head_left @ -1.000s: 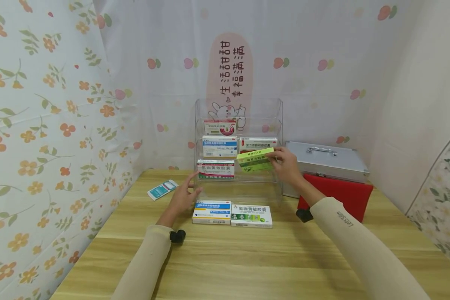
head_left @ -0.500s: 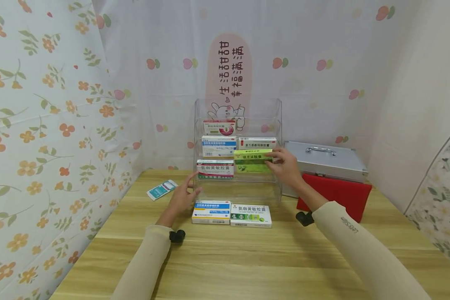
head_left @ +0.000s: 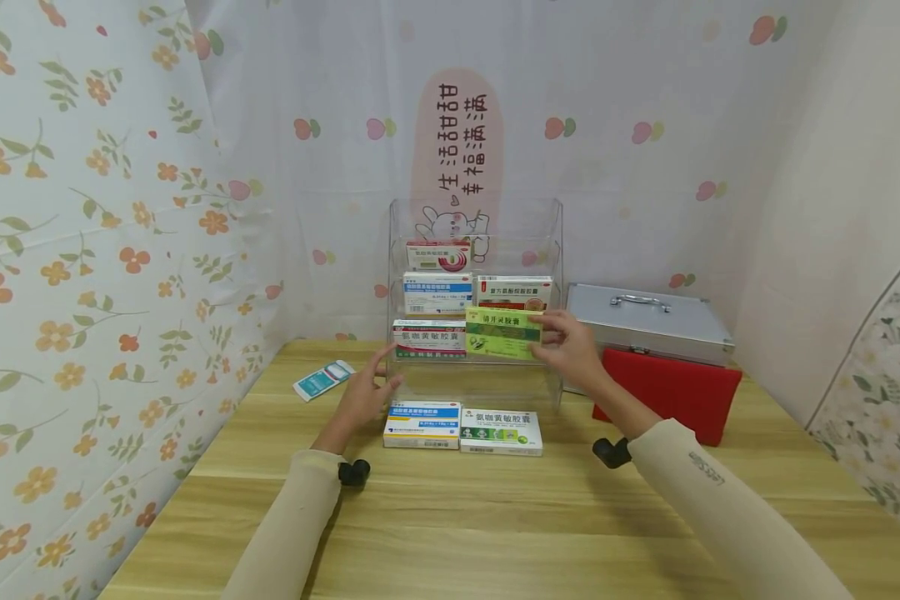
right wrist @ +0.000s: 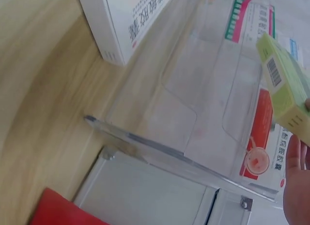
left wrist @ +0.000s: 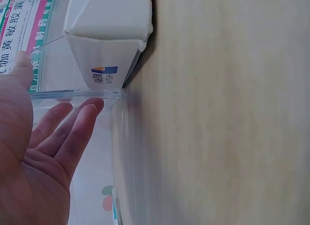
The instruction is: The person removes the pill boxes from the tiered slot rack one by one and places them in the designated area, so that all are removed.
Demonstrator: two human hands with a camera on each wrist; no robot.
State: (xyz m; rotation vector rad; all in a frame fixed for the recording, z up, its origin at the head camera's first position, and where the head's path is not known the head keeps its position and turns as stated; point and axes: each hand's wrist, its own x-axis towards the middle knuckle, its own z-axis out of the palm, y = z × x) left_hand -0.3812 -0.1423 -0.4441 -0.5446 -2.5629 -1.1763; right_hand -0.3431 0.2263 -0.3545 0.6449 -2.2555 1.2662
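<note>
So the right hand point(head_left: 570, 348) is pinching the right end of a green medicine box point(head_left: 503, 332), fingers and thumb curled round its edge, and the box is standing face-out on the third tier of the clear acrylic rack point(head_left: 477, 250), just beside the red-and-white box point(head_left: 430, 339) that sits on the left half of that same tier. From the right wrist view you can see the green box point(right wrist: 285, 91) tilted a bit in front of the rack's clear wall, so I'd judge it's at the seating stage: in the slot, or very nearly, but not let go of.

The left hand point(head_left: 367, 390) is flat against the rack's lower left corner, fingers straight and slightly spread, holding nothing (looks like it's just steadying the rack so it doesn't skate on the wooden table point(head_left: 495, 533)). The left wrist view shows the fingertips point(left wrist: 85, 113) right at the clear edge.

My read on the next move: settle the box down until it's square behind the front lip, then loosen the pinch without dragging it back out. The rack is light plastic, so pushing gently matters.

Two more boxes lie flat on the table in front of the rack, a blue-and-white one point(head_left: 423, 424) and a green-and-white one point(head_left: 502, 431), touching side by side. The bottom tier above them looks unoccupied.
</note>
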